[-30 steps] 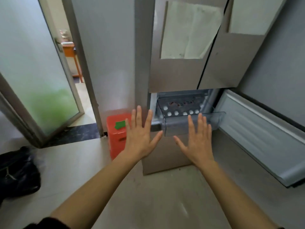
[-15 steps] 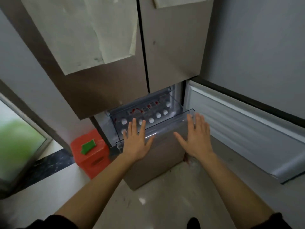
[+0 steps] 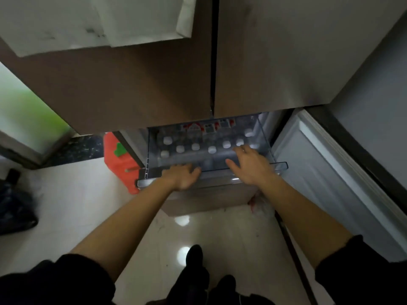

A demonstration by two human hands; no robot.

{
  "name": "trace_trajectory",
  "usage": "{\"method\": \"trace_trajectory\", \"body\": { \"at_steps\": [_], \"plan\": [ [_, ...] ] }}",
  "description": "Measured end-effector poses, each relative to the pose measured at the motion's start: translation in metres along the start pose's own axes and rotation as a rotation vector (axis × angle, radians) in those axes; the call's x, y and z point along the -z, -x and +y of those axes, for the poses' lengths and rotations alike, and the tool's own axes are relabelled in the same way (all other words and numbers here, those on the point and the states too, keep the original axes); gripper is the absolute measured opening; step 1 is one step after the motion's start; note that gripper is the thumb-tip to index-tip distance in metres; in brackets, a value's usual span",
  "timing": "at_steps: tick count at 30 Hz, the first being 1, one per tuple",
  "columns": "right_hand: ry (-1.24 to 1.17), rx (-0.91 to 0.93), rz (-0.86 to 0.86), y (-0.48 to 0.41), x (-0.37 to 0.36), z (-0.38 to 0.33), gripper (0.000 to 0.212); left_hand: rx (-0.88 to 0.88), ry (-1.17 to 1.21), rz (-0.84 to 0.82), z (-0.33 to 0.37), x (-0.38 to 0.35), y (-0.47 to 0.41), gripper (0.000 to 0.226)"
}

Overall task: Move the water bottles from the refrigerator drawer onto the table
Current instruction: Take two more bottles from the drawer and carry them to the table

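Note:
A clear plastic refrigerator drawer [image 3: 280,165] is pulled out below the closed upper doors. Several water bottles with white caps [image 3: 212,149] stand upright inside it, some with red and white labels at the back. My left hand [image 3: 182,175] rests on the drawer's front rim, fingers curled over the edge into the drawer. My right hand [image 3: 248,165] reaches over the rim with fingers spread, its fingertips close to the caps on the right; it holds nothing. No table is in view.
The lower fridge door [image 3: 334,183] hangs open on the right. A red box with a green patch [image 3: 119,159] sits on the floor left of the fridge. A dark bag [image 3: 15,208] lies at far left. My feet [image 3: 196,260] stand on glossy tile.
I have come closer and now look down into the drawer. Both hands have moved from in front of the drawer to its front rim, the right one reaching over the bottles.

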State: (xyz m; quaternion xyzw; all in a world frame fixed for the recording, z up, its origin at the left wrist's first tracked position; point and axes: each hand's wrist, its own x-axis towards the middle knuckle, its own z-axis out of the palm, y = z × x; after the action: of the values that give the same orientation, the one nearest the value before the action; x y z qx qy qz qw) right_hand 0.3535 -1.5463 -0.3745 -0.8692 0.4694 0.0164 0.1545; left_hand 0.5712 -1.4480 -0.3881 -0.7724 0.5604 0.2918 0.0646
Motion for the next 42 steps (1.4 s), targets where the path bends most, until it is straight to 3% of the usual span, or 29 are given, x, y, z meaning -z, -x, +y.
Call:
{"method": "trace_trajectory", "body": {
  "at_steps": [7, 11, 18, 23, 27, 33, 37, 42],
  "plan": [
    [-0.012, -0.039, -0.256, -0.078, -0.015, 0.011, 0.054, -0.002, 0.070, -0.033, 0.004, 0.018, -0.076, 0.063],
    [-0.031, -0.031, -0.308, -0.112, -0.031, 0.016, 0.055, 0.054, 0.036, -0.060, 0.005, 0.007, -0.112, 0.065],
    [0.005, -0.051, -0.411, -0.144, -0.059, 0.021, 0.070, -0.004, 0.001, -0.050, 0.007, -0.006, -0.150, 0.061],
    [-0.003, -0.042, -0.464, -0.146, -0.057, 0.022, 0.074, 0.004, -0.089, -0.029, 0.008, -0.006, -0.151, 0.059],
    [-0.068, -0.062, -0.565, -0.129, -0.056, 0.020, 0.072, -0.022, -0.180, -0.153, 0.008, -0.004, -0.128, 0.055],
    [-0.157, -0.130, -0.759, -0.104, -0.061, 0.016, 0.071, -0.034, -0.048, -0.312, -0.001, -0.012, -0.099, 0.063],
    [-0.220, -0.166, -0.728, -0.105, -0.064, 0.014, 0.080, 0.001, 0.017, -0.252, 0.008, -0.012, -0.100, 0.068],
    [-0.192, -0.167, -0.716, -0.102, -0.053, 0.011, 0.072, -0.018, 0.006, -0.257, 0.008, -0.008, -0.102, 0.051]
  ]
}}
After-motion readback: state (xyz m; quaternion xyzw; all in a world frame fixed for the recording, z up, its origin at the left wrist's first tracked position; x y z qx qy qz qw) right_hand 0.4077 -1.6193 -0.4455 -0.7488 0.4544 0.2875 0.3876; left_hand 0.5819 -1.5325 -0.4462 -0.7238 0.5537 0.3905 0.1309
